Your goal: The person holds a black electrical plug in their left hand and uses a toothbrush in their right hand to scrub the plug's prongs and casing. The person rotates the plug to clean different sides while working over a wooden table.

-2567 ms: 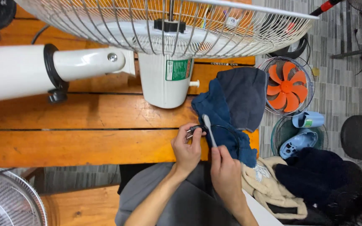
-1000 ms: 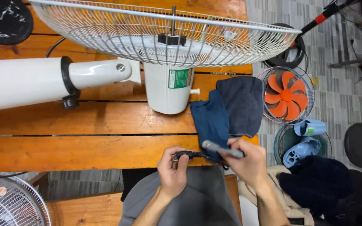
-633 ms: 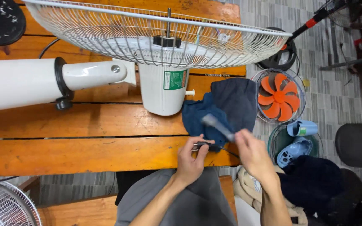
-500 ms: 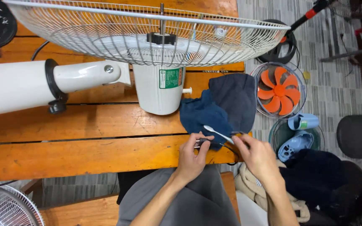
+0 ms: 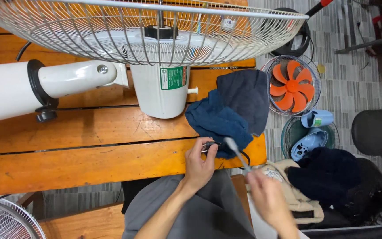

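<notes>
My left hand (image 5: 198, 164) rests at the near edge of the orange wooden table (image 5: 80, 150), pinching a small dark part (image 5: 212, 145) beside the blue cloth (image 5: 219, 124). My right hand (image 5: 268, 201) is blurred, lower right, off the table edge, gripping a thin grey-handled tool (image 5: 236, 152) that points up toward the dark part. A dark grey cloth (image 5: 246, 95) overlaps the blue one. The white fan motor housing (image 5: 162, 88) and wire grille (image 5: 142, 31) lie on the table ahead of me.
A white fan pole (image 5: 27, 90) lies across the left. On the floor at right stand an orange-bladed fan (image 5: 292, 84), a light blue fan part (image 5: 310, 132), dark clothing (image 5: 332, 181) and a beige bag (image 5: 288, 190). Another grille (image 5: 1, 221) shows bottom left.
My right hand has pulled back down and right from the cloth with the tool, now blurred with motion. My left hand stays at the table edge on the dark part.
</notes>
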